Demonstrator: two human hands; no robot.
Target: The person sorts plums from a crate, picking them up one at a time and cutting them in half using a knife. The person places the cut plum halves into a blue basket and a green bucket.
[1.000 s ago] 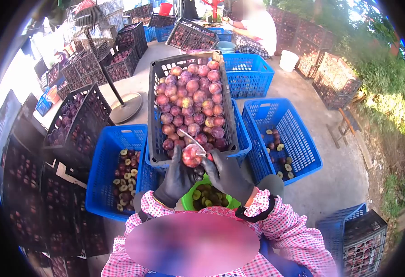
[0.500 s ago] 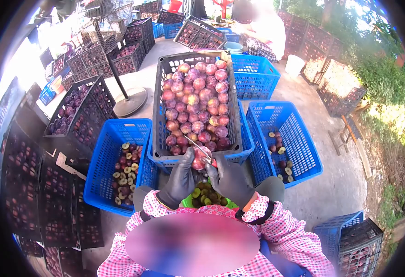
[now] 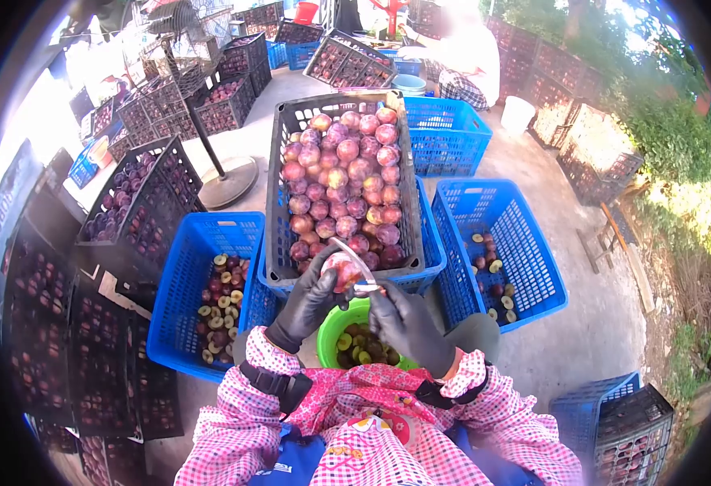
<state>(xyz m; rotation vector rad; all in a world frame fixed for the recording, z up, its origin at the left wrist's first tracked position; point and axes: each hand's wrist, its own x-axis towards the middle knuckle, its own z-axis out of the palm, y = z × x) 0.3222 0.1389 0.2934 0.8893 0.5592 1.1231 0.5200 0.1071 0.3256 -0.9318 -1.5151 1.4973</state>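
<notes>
My left hand [image 3: 307,304], in a dark glove, is closed around a red plum [image 3: 344,275], holding it over the near edge of a black crate. My right hand [image 3: 410,324], gloved too, grips a small knife [image 3: 357,257]. The blade slants up and left across the plum, right at its skin. Just beyond the hands, the black crate [image 3: 277,182] is heaped with whole plums [image 3: 347,174]; it rests on a blue crate [image 3: 420,279]. Beneath my hands sits a bright green basin [image 3: 328,334] with cut plum pieces [image 3: 363,347] in it.
Blue crates with halved plums stand left [image 3: 169,324] and right [image 3: 538,283]. More full black crates [image 3: 161,211] are stacked at the left, near a fan stand [image 3: 230,182]. A person [image 3: 469,61] sits at the back beside a white bucket [image 3: 518,115]. A wooden stool [image 3: 594,249] lies right.
The knife now lies across the plum with its blade turned more broadly into view. My right hand has moved slightly down and right, and more of the green basin shows.
</notes>
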